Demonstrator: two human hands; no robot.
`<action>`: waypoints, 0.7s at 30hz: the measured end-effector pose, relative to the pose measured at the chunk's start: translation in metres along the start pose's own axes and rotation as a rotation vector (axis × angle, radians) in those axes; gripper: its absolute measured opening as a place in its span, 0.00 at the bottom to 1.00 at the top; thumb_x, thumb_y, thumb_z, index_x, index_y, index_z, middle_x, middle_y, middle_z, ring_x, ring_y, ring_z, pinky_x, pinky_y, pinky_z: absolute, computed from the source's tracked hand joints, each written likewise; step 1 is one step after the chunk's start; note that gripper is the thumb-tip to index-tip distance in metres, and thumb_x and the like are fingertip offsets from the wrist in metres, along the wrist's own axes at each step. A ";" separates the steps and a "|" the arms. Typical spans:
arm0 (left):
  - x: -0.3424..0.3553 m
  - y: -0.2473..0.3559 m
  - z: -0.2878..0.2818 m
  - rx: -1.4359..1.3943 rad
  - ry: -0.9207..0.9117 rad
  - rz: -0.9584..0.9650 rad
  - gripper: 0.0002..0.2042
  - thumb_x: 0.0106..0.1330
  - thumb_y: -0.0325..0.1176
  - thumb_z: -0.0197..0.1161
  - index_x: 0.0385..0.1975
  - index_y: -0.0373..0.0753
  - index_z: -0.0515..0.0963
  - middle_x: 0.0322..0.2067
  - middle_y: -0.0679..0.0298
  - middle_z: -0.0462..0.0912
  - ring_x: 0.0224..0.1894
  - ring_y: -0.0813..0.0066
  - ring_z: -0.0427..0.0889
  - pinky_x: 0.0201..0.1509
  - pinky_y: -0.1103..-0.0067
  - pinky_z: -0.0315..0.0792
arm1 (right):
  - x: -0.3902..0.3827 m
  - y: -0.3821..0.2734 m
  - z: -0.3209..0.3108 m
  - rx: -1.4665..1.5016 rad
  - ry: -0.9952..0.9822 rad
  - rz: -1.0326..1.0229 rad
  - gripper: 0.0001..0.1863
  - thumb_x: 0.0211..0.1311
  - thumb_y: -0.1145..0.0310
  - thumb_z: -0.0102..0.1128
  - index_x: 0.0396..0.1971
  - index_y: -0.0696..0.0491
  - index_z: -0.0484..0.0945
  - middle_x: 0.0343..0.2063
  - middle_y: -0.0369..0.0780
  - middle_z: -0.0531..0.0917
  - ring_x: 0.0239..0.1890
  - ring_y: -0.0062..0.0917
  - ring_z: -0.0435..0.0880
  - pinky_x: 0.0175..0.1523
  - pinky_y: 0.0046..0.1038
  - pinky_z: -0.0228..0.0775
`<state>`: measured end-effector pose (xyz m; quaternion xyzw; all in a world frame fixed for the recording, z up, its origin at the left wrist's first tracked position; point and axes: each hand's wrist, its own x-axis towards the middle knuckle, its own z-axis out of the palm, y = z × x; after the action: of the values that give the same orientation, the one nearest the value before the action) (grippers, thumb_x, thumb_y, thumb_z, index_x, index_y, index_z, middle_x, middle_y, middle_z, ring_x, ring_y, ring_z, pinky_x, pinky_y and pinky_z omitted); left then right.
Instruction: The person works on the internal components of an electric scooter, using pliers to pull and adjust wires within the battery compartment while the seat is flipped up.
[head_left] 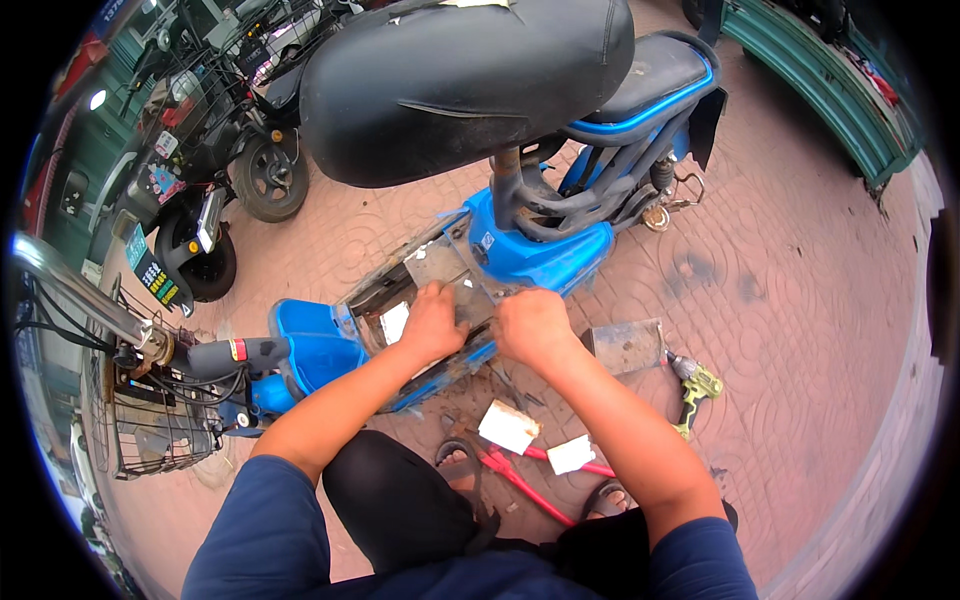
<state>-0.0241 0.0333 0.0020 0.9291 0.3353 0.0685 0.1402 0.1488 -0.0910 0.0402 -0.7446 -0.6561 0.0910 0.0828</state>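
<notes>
A blue electric scooter [320, 340] stands in front of me, its long footwell uncovered. Grey, dusty blocks [435, 262] that look like batteries sit inside it, beside a white foam piece [395, 322]. My left hand [435, 325] rests on the blocks with its thumb apart from the fingers. At the footwell's near right end, my right hand [535, 325] is closed like a fist. Whatever it grips, if anything, is hidden beneath the knuckles.
On the brick paving to the right lie another grey block [625, 347] and a green power drill [698, 385]. Red-handled cutters [525, 487] and foam pieces [510, 427] lie near my feet. The black seat [460, 90] overhangs the far side. Other scooters [270, 175] are parked at left.
</notes>
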 end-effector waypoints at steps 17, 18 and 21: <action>0.021 0.007 -0.008 0.049 -0.149 -0.205 0.28 0.55 0.43 0.75 0.46 0.24 0.79 0.51 0.38 0.75 0.59 0.39 0.75 0.66 0.59 0.73 | 0.052 -0.004 -0.015 -0.068 -0.131 -0.105 0.08 0.54 0.61 0.70 0.27 0.49 0.91 0.29 0.45 0.90 0.35 0.41 0.91 0.39 0.41 0.82; 0.020 0.008 -0.009 0.046 -0.148 -0.195 0.27 0.55 0.42 0.74 0.46 0.23 0.79 0.51 0.38 0.76 0.60 0.39 0.75 0.67 0.59 0.72 | 0.053 -0.008 -0.013 -0.069 -0.141 -0.087 0.08 0.53 0.61 0.69 0.27 0.49 0.91 0.29 0.45 0.90 0.34 0.41 0.91 0.38 0.41 0.82; 0.015 0.008 -0.012 0.029 -0.133 -0.165 0.26 0.57 0.40 0.73 0.47 0.23 0.80 0.52 0.39 0.76 0.61 0.40 0.74 0.67 0.60 0.71 | 0.037 -0.013 0.001 -0.042 -0.074 -0.033 0.08 0.53 0.61 0.69 0.27 0.48 0.91 0.27 0.45 0.89 0.33 0.41 0.90 0.38 0.41 0.82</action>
<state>-0.0108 0.0395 0.0158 0.9028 0.4015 -0.0099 0.1537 0.1403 -0.0526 0.0413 -0.7312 -0.6728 0.1034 0.0441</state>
